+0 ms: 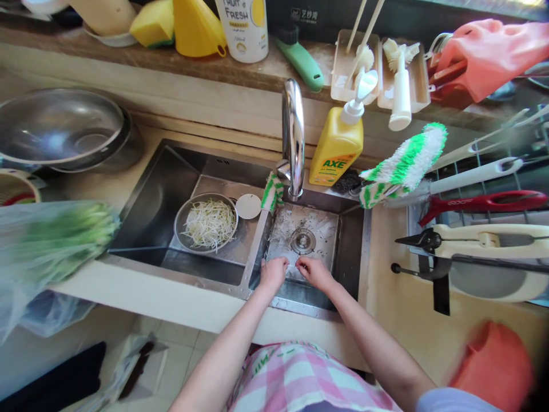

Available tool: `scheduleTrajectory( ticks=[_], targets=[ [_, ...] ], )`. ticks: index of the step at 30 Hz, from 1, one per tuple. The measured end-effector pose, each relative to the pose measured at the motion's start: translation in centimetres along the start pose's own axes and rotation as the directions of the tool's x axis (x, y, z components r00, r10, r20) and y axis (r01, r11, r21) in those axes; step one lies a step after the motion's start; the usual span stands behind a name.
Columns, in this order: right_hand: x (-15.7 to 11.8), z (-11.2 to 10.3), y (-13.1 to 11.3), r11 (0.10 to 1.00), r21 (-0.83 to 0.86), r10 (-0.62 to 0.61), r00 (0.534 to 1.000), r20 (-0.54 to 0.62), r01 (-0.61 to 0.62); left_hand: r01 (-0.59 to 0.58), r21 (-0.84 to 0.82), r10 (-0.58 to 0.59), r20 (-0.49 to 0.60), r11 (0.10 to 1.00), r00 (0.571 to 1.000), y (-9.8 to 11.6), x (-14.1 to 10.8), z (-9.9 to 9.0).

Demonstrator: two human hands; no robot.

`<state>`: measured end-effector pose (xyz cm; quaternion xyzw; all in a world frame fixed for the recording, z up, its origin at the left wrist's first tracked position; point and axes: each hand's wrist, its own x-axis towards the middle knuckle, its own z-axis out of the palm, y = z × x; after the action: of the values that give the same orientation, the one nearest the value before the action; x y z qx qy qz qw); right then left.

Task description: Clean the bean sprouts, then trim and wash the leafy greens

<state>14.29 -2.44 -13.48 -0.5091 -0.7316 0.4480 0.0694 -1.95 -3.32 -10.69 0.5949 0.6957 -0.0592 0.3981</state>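
Observation:
Over the right sink basin (pixel 315 223), my left hand (pixel 274 272) and my right hand (pixel 316 272) are close together, fingertips pinched. A thin white bean sprout (pixel 291 265) stretches between them, each hand gripping one end. Dark bits and pale scraps lie scattered on the basin floor around the drain (pixel 302 241). In the left basin (pixel 214 269), a round metal bowl (pixel 182 243) holds a heap of bean sprouts (pixel 210 224). A small white round lid or dish (pixel 248 206) is beside the bowl.
The chrome faucet (pixel 293 126) arches above the right basin, with a yellow soap bottle (pixel 337 146) behind it. A green-striped cloth (pixel 271 191) hangs on the divider. Bagged greens (pixel 64 234) stand left; kitchen scissors (pixel 480 239) and red-handled utensils (pixel 489 203) are right.

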Motion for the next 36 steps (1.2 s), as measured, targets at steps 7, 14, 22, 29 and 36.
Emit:
scheduleTrajectory(
  ticks=[7,14,22,29,36],
  targets=[
    [1.3,0.1,0.9,0.966,-0.143,0.222,0.974,0.046,-0.214,0.019,0.024,-0.020,0.031,1.000,0.999,-0.8,1.1,0.8],
    [6.7,-0.6,1.6,0.845,-0.488,0.269,0.963,0.033,-0.219,0.023,-0.071,-0.018,0.060,0.997,0.998,-0.9,1.0,1.0],
    [11.3,-1.5,3.2,0.810,-0.501,0.401,0.911,0.095,-0.304,-0.027,-0.233,0.034,0.026,0.972,0.999,-1.7,0.1,0.3],
    [7.0,0.3,3.6,0.797,-0.380,0.528,0.847,0.063,-0.469,0.028,-0.309,-0.019,0.034,0.951,0.999,-1.3,1.9,1.1],
    [2.3,-0.8,1.9,0.740,0.452,0.459,0.865,0.200,-0.498,0.038,-0.702,-0.083,-0.030,0.711,0.996,-2.0,2.2,2.6]
  ],
)
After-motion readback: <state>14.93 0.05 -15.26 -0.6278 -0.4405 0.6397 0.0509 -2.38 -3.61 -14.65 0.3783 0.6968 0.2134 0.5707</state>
